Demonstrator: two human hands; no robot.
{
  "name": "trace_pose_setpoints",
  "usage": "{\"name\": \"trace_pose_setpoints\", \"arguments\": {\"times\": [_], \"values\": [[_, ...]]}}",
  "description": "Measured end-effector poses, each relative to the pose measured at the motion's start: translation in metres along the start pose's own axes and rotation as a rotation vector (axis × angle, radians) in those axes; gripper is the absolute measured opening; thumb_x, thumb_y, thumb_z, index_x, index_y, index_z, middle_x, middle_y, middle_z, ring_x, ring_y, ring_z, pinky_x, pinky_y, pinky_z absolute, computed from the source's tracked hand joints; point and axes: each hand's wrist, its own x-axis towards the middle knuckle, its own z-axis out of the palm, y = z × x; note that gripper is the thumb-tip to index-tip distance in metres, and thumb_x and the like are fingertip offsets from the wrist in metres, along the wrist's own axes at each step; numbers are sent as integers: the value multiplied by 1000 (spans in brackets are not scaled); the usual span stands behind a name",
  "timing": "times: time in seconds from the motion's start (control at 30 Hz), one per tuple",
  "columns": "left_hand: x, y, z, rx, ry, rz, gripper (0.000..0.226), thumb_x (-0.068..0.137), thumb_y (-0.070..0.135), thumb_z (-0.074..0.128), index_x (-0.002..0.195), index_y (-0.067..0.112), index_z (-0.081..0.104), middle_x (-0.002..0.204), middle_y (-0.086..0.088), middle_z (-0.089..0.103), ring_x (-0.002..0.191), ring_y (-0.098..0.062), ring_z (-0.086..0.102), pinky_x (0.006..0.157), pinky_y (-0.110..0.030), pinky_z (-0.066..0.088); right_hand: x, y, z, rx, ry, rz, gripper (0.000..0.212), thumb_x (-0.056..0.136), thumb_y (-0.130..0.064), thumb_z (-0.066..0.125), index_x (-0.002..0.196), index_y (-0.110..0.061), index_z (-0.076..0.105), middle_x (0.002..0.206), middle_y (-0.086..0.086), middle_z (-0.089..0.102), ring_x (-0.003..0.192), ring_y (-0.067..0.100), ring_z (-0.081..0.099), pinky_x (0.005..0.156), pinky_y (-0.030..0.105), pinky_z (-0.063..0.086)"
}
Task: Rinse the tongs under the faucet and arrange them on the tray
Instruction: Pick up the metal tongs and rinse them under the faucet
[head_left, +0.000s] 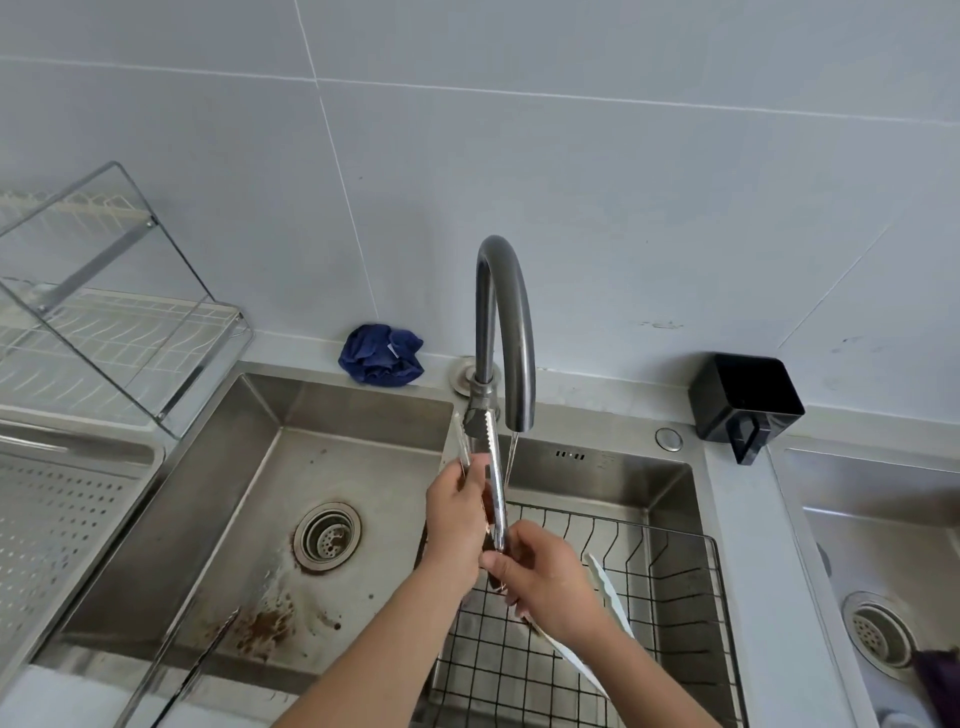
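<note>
I hold a pair of metal tongs (497, 483) upright over the sink, their serrated dark tips near the faucet base. My left hand (456, 512) grips the tongs' arms around the middle. My right hand (543, 577) pinches their lower hinge end. The grey arched faucet (503, 291) lets a thin stream of water (513, 453) fall just right of the tongs. A second, white pair of tongs (612, 592) lies in the black wire basket (680, 566), partly hidden under my right hand. A perforated steel tray (57, 525) sits at the far left.
The left sink basin (363, 457) has a round drain (327, 535) and rust stains. A dish rack (114, 322) stands at the back left. A blue cloth (382, 356) lies behind the sink, a black holder (745, 400) to the right, and another basin (883, 545) at far right.
</note>
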Motion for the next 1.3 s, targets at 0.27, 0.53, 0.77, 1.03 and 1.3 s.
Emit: {"name": "trace_pose_setpoints", "arguments": {"times": [0.27, 0.53, 0.77, 1.03, 1.3], "values": [[-2, 10, 10, -25, -81, -125, 48, 103, 44, 50, 97, 2, 72, 55, -10, 61, 44, -23, 54, 46, -31, 47, -10, 9, -5, 96, -62, 64, 37, 87, -58, 67, 68, -27, 62, 62, 4, 64, 52, 16, 59, 45, 24, 44], [6, 17, 8, -54, -8, -88, 24, 107, 23, 45, 102, 6, 62, 52, -3, 54, 38, -13, 44, 38, -24, 36, -11, 3, -19, 217, -51, 88, 27, 96, -34, 72, 78, -14, 73, 72, 7, 69, 61, 20, 65, 54, 33, 57], [1, 15, 6, -268, -174, -248, 13, 101, 14, 53, 96, 6, 62, 60, -13, 58, 32, -18, 41, 33, -18, 30, 2, -15, -8, 173, -106, 171, 27, 99, -25, 68, 97, 1, 68, 75, 4, 71, 65, 17, 67, 54, 31, 58], [-17, 5, 3, -215, -268, -305, 26, 98, 31, 62, 84, 9, 66, 59, -10, 56, 37, -21, 46, 36, -22, 36, -19, -1, -10, 271, -124, 208, 20, 85, -25, 78, 80, -8, 68, 67, 12, 72, 56, 24, 68, 46, 30, 55], [-29, -3, -5, -209, -322, -332, 20, 97, 7, 56, 102, -1, 74, 68, -14, 59, 51, -25, 53, 46, -32, 45, -36, 9, -6, 271, -131, 249, 30, 75, -33, 79, 80, -7, 65, 69, 16, 71, 57, 26, 69, 45, 30, 55]]}}
